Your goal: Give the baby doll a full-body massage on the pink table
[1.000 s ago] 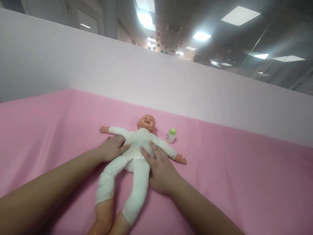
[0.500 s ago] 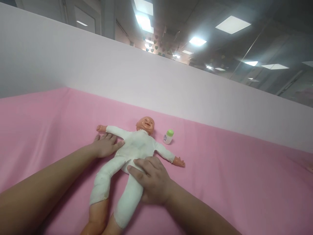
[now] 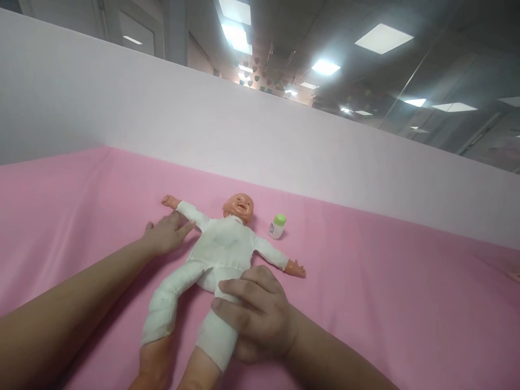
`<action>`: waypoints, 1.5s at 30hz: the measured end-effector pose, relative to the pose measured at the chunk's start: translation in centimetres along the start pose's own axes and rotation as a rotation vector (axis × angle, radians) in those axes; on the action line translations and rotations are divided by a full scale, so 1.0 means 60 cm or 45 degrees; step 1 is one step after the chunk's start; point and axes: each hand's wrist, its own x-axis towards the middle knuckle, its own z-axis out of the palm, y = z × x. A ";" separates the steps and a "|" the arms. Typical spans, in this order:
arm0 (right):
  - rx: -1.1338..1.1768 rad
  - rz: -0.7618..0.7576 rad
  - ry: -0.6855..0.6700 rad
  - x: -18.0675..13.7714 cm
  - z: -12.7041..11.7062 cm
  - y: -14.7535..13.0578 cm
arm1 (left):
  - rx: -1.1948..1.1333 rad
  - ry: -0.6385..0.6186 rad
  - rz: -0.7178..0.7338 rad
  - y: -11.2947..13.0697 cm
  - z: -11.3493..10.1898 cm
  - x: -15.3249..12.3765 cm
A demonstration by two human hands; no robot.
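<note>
While a smooth pink sheet spreads in soft folds, a white-fabric, plastic-headed baby doll lies face-up on it, its cloth limbs plump. The right hand curls its fingers around the nearer leg; handling that leg appears the step in hand, and shifting it calls for a gentle grip. The left hand, fingers loosely spread, rests just beside one arm. Near the head sits a small translucent lime-capped bottle
</note>
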 end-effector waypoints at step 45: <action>0.119 -0.181 -0.537 -0.012 0.040 -0.028 | -1.573 0.120 -0.465 0.028 0.002 0.002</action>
